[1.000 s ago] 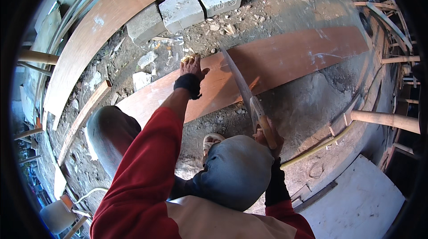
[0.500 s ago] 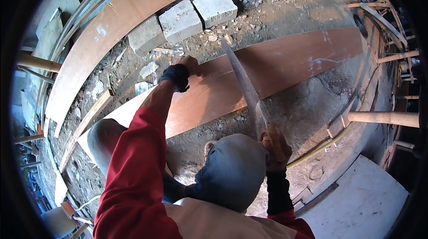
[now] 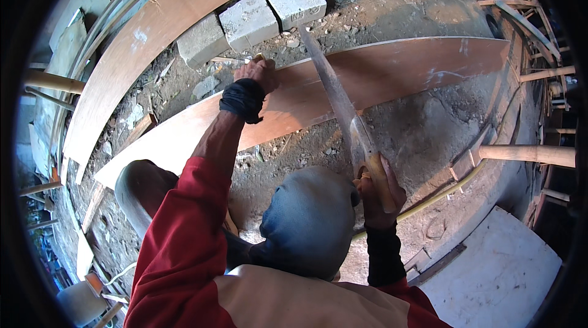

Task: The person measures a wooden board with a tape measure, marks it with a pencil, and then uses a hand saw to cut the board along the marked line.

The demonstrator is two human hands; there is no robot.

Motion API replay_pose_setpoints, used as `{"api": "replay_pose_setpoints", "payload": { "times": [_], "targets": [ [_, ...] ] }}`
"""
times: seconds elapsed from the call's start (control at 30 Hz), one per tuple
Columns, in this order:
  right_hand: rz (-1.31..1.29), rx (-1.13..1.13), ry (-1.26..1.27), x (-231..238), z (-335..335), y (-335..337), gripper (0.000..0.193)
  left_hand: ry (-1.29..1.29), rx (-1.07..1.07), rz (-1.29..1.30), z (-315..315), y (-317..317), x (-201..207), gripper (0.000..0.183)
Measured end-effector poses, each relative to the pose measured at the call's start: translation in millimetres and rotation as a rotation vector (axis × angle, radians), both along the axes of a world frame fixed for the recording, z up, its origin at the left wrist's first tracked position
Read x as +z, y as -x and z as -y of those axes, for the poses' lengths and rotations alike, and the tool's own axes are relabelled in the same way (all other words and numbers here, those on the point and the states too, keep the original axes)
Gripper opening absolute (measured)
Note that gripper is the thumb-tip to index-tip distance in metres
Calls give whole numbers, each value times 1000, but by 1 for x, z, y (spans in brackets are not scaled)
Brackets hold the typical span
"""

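A long brown plywood strip (image 3: 392, 77) stretches across in front of me, tilted, its pale left end beside my bent left knee. My left hand (image 3: 257, 74), with a black band around the wrist, is closed at the strip's far edge; its fingertips are partly hidden. In my right hand (image 3: 381, 190) is a handsaw (image 3: 334, 86), the fingers wrapped around its wooden handle. The saw's blade points away from me and passes across the strip, its tip beyond the far edge. Whether the teeth touch the wood I cannot tell.
Several pale concrete blocks (image 3: 248, 20) sit beyond the strip, next to another long curved plywood sheet (image 3: 131, 40). Rubble covers the ground. At the right are a bamboo pole (image 3: 527, 154), a yellow hose (image 3: 438, 204) and a white board (image 3: 496, 273).
The plywood strip has tilted, and its near edge has moved away from me. My left hand has risen with it. The saw and my right hand have shifted slightly farther forward.
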State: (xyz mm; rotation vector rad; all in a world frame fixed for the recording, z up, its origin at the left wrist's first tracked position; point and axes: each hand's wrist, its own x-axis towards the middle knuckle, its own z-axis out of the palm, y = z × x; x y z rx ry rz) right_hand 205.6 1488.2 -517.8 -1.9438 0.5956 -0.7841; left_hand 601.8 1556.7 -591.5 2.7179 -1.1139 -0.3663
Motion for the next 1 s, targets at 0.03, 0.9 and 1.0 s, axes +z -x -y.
{"api": "replay_pose_setpoints", "payload": {
  "times": [0.03, 0.9, 1.0],
  "targets": [
    [-26, 3, 45, 1, -2, -1, 52, -25, -15, 2, 0, -1, -4, 36],
    [-118, -4, -120, 25, -2, -12, 55, -236, 40, -90, 77, -5, -48, 70],
    [-152, -12, -87, 30, -9, 4, 54, -154, 116, -97, 69, 3, -51, 73]
  ]
}}
